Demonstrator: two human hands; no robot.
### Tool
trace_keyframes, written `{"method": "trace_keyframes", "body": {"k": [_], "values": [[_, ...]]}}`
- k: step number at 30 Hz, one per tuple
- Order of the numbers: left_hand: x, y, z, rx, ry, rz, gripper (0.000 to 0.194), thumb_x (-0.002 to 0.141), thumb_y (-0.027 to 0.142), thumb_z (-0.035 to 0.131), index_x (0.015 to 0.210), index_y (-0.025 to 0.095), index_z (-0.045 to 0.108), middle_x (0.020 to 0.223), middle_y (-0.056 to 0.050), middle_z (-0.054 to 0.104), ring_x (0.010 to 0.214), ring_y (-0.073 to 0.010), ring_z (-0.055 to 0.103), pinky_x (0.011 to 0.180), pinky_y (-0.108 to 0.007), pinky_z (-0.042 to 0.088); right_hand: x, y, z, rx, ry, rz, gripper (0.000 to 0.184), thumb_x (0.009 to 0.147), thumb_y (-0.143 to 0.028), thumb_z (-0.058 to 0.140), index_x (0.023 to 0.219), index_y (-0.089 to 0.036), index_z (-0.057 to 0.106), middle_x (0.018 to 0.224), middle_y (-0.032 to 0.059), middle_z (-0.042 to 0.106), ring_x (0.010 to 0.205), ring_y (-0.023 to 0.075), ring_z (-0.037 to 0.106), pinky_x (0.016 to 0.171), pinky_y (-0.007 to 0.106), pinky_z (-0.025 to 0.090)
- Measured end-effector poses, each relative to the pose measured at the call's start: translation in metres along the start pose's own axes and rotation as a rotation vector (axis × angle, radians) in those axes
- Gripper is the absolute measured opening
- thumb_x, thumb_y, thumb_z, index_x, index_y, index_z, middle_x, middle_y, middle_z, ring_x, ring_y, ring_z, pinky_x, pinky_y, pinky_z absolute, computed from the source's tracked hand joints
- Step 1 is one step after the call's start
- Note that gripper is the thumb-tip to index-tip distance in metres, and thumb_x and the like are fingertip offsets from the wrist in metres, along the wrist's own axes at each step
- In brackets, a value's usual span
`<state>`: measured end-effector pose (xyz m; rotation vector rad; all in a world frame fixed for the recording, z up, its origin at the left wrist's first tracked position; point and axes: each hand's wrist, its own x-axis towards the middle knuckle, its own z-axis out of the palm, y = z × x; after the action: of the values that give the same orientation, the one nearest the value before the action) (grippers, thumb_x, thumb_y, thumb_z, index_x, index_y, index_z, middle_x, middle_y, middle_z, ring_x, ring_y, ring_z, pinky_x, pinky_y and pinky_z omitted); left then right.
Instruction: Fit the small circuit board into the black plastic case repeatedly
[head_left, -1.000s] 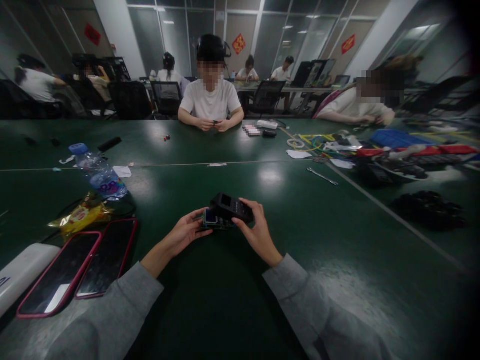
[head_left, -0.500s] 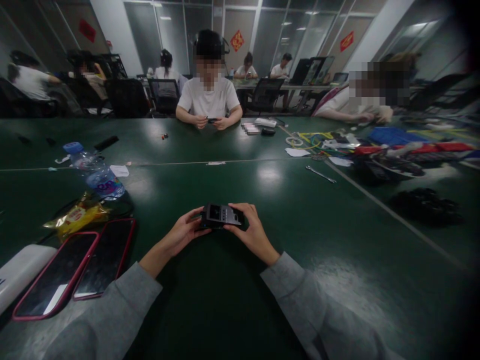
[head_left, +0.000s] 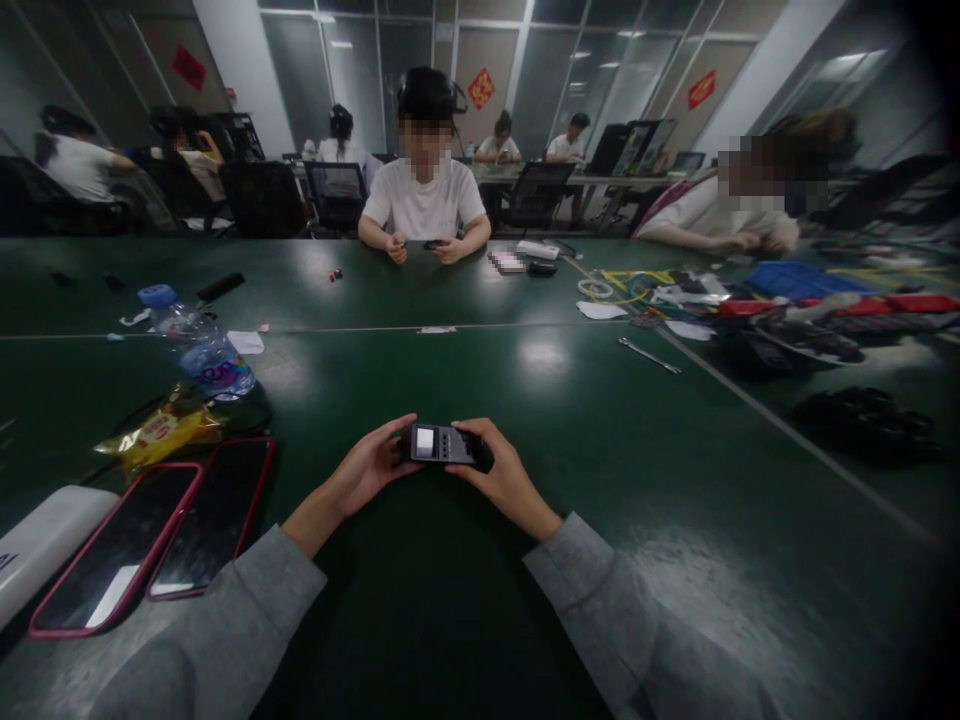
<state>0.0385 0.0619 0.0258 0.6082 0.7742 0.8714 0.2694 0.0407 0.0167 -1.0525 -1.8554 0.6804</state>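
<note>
A small black handheld device point(head_left: 442, 443) with a pale little screen and a row of buttons lies between both my hands, just above the green table point(head_left: 570, 420). My left hand point(head_left: 369, 468) grips its left end, thumb near the screen. My right hand point(head_left: 501, 476) wraps its right end, fingers curled over the top edge. The device's underside is hidden. Grey sleeves cover both my forearms.
Two phones in red cases point(head_left: 150, 540), a white box point(head_left: 45, 545), a yellow snack bag point(head_left: 161, 432) and a water bottle point(head_left: 196, 346) sit at my left. A wrench point(head_left: 649, 354), cables and a heap of parts lie right. People sit across the table.
A second ago the black top piece sat tilted up over a blue-green part. It has come down flat, and now the device is one closed block, held slightly lower and facing me.
</note>
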Motion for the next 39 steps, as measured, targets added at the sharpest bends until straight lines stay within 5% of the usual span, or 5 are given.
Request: {"method": "trace_keyframes", "body": {"k": [2,11,21,39], "values": [[-0.0001,-0.0006,-0.0007,0.013,-0.012,0.012,0.047,0.090,0.036,0.061,0.133,0.018,0.053,0.123,-0.015,0.060,0.108,-0.0255,0.061,0.096,-0.043,0.049,0.0001,0.0004,0.0004,0.005,-0.003,-0.002,0.048,0.078,-0.026,0.075,0.122,-0.026,0.053,0.118,0.0068,0.059,0.111,0.0238,0.057,0.097,0.046,0.048],[-0.0051,0.0001,0.0033,0.128,-0.060,0.035,0.072,0.077,0.017,0.074,0.142,0.024,0.043,0.128,-0.013,0.061,0.116,-0.0255,0.059,0.105,-0.043,0.040,0.0002,0.0047,0.0005,-0.012,-0.028,-0.038,0.050,0.078,-0.020,0.074,0.122,-0.027,0.054,0.118,0.0054,0.058,0.113,0.0218,0.056,0.098,0.044,0.046],[-0.0067,0.0021,0.0077,0.129,-0.011,0.050,0.068,0.077,0.017,0.073,0.139,0.023,0.047,0.110,-0.008,0.065,0.100,-0.0213,0.063,0.093,-0.037,0.048,0.0013,0.0022,0.0010,0.001,-0.047,-0.003,0.048,0.080,-0.022,0.073,0.123,-0.028,0.054,0.117,0.0053,0.058,0.111,0.0221,0.057,0.097,0.045,0.047],[0.0003,0.0004,0.0077,0.102,0.056,0.043,0.056,0.082,0.022,0.072,0.133,0.020,0.051,0.122,-0.014,0.060,0.104,-0.0240,0.063,0.090,-0.041,0.053,0.0009,0.0030,0.0033,-0.045,-0.046,0.062,0.048,0.082,-0.026,0.070,0.126,-0.027,0.050,0.118,0.0065,0.058,0.110,0.0225,0.058,0.096,0.044,0.049]]}}
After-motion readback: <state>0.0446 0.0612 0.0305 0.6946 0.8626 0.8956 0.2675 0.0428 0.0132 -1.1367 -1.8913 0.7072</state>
